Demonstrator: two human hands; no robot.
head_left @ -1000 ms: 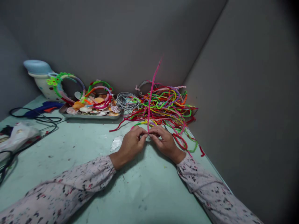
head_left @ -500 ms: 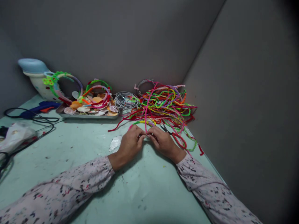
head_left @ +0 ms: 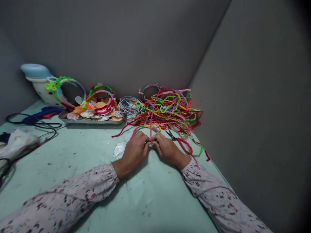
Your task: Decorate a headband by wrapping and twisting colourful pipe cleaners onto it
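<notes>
My left hand [head_left: 136,149] and my right hand [head_left: 167,148] meet above the table, fingertips pinched together. Both grip the lower end of a pink pipe cleaner [head_left: 152,118], whose free length rises upright between them. Just behind the fingers shows a curved ring wrapped in green, yellow, purple and pink pipe cleaner [head_left: 145,126]; part of it is hidden by my hands, and I cannot tell whether they hold it too. Red-handled scissors [head_left: 185,146] lie beside my right hand. A crumpled silver scrap [head_left: 119,149] is next to my left wrist.
A heap of colourful pipe cleaners [head_left: 170,106] lies against the wall, with coiled grey wire [head_left: 131,105] beside it. Left of that stand a metal tray [head_left: 92,122] of shells and decorated hoops, a blue glue gun [head_left: 41,115] with its cord, a lidded container [head_left: 45,90] and a plastic bag [head_left: 23,140].
The view has shifted slightly. My fingertips stay pinched together at the base of the pink pipe cleaner, with only small finger movement. A bit more of the wrapped ring shows at the left.
</notes>
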